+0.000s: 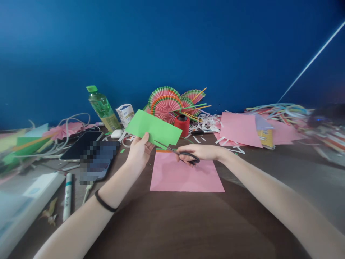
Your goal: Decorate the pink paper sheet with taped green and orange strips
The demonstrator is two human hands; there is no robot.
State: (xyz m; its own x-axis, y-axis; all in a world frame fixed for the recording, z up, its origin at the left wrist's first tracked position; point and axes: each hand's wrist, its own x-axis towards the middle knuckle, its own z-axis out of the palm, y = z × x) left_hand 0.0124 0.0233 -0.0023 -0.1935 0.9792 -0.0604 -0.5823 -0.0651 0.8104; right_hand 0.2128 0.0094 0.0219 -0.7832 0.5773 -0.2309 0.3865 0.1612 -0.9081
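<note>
Head view | hands (141, 148): green paper (155, 127), scissors (192, 157) | bottle label (112, 123): illegible

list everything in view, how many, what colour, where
green paper: one, green, left hand
scissors: one, black handles, right hand
pink sheet: one, pink, table centre
fans: several, pink/green/orange, back centre
spool: one, red, before fans
bottle: one, green cap, back left
carton: one, white/blue, beside bottle
phones: two, dark, left
marker: one, white/teal, front left
box: one, white, front left
pink papers: several, pink, right
scraps: many, white, back
strips: many, mixed, back right
table: one, brown, below
wall: one, blue, behind
smaller clutter: blurred, uncounted
wristband: one, black, left wrist
hands: left, right
</note>
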